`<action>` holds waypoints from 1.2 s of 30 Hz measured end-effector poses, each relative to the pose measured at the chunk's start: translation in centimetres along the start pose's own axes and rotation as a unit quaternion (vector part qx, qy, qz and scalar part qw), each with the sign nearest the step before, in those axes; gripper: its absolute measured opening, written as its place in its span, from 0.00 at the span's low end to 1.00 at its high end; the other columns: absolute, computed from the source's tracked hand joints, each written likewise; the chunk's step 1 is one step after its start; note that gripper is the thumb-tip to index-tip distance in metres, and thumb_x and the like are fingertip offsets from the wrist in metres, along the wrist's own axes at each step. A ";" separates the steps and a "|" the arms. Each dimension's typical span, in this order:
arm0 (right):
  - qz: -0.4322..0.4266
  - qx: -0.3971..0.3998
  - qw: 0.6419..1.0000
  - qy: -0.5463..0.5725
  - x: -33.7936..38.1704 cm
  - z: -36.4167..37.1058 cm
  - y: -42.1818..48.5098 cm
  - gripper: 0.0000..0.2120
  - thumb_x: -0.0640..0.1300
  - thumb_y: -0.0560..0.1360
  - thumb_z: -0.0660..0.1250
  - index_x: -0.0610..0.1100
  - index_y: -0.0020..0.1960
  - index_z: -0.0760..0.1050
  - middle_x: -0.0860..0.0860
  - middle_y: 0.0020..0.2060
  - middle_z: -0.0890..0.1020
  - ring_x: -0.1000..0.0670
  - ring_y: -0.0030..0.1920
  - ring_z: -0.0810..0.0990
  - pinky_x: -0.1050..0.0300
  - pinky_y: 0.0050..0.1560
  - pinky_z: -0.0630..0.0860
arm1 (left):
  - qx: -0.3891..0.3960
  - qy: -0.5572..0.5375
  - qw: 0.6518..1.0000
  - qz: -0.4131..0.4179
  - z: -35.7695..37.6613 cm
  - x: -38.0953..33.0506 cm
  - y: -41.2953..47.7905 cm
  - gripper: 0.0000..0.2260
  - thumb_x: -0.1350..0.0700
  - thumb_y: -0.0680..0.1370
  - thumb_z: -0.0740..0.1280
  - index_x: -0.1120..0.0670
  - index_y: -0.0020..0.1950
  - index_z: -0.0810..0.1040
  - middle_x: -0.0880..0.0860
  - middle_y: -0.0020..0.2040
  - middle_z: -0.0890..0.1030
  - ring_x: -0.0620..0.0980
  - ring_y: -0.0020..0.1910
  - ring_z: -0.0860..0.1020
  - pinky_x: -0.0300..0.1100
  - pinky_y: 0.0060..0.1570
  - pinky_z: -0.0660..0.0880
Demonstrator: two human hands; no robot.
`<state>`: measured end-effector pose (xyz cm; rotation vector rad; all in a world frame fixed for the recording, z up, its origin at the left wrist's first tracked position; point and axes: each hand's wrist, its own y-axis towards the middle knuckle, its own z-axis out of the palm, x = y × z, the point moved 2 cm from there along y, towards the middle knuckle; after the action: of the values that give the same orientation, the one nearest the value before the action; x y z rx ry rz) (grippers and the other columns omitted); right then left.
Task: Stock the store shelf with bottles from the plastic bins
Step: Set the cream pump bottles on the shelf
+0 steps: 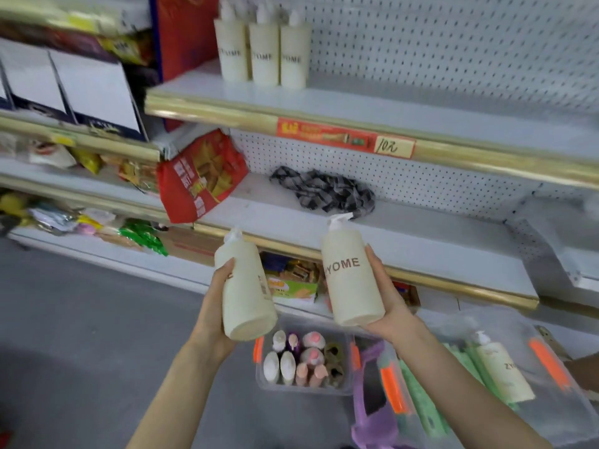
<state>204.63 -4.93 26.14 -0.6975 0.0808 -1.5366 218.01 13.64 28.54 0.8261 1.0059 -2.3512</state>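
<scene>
My left hand point(216, 298) grips a cream pump bottle point(245, 286), tilted, in front of the lower shelf. My right hand point(387, 296) holds a second cream bottle point(350, 270) marked ZYOME, nearly upright. Three matching cream bottles point(263, 50) stand in a row at the back left of the upper white shelf point(389, 111). On the floor below, a clear plastic bin point(269, 382) holds several small bottles. To its right a second clear bin point(567, 413) contains one more cream bottle point(502, 371) lying on green packs.
A checked cloth point(324, 192) and a red snack bag point(201, 176) lie on the middle shelf point(421, 241). A red price tag point(343, 137) sits on the gold shelf edge. Snack packs fill the left shelves. A purple item point(372, 409) lies between the bins.
</scene>
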 end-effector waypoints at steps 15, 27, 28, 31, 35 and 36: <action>-0.018 -0.002 1.000 -0.004 4.3 12.2 2.2 0.38 0.48 0.50 0.84 0.41 0.57 0.77 0.41 0.43 0.81 0.40 0.40 0.81 0.47 0.42 0.79 | 0.007 0.069 0.994 0.087 2.1 -12.2 -0.4 0.19 0.48 0.73 0.68 0.52 0.61 0.73 0.59 0.46 0.81 0.58 0.42 0.80 0.51 0.41 0.78; -0.023 0.088 0.993 -0.077 15.8 18.9 7.6 0.24 0.47 0.57 0.82 0.35 0.48 0.82 0.41 0.43 0.81 0.42 0.39 0.82 0.46 0.41 0.80 | 0.070 0.031 0.989 0.124 8.5 -20.4 5.2 0.21 0.47 0.67 0.69 0.54 0.57 0.75 0.59 0.39 0.83 0.56 0.35 0.81 0.47 0.32 0.79; -0.016 0.090 0.994 -0.061 16.4 19.1 8.2 0.22 0.48 0.60 0.80 0.34 0.47 0.82 0.41 0.44 0.81 0.41 0.40 0.82 0.46 0.42 0.81 | 0.072 0.017 0.991 0.114 8.7 -20.8 5.9 0.23 0.46 0.68 0.69 0.53 0.61 0.75 0.59 0.43 0.82 0.57 0.37 0.80 0.47 0.34 0.79; -0.027 0.068 0.995 -0.064 18.2 19.5 9.8 0.20 0.51 0.63 0.75 0.34 0.42 0.83 0.41 0.39 0.81 0.42 0.35 0.82 0.48 0.37 0.81 | 0.111 -0.031 0.990 0.079 9.2 -21.8 7.8 0.28 0.46 0.68 0.71 0.53 0.66 0.72 0.61 0.49 0.80 0.58 0.41 0.80 0.48 0.35 0.80; -0.032 0.042 0.993 -0.104 19.9 20.0 11.4 0.21 0.55 0.63 0.76 0.38 0.44 0.81 0.44 0.39 0.81 0.45 0.36 0.81 0.52 0.38 0.80 | 0.141 -0.023 0.986 0.080 10.2 -23.3 9.9 0.21 0.48 0.72 0.67 0.54 0.63 0.73 0.61 0.42 0.81 0.57 0.34 0.81 0.47 0.30 0.79; -0.031 0.028 0.993 -0.110 20.2 20.1 11.8 0.22 0.56 0.64 0.76 0.38 0.45 0.80 0.43 0.39 0.81 0.44 0.36 0.81 0.51 0.39 0.80 | 0.139 -0.014 0.987 0.085 10.4 -23.8 10.5 0.20 0.48 0.72 0.67 0.54 0.62 0.74 0.60 0.40 0.81 0.57 0.33 0.81 0.47 0.30 0.79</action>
<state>225.86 -17.76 44.44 -0.8268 -0.1508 -1.5056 237.88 3.05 45.25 0.9383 0.5784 -2.3770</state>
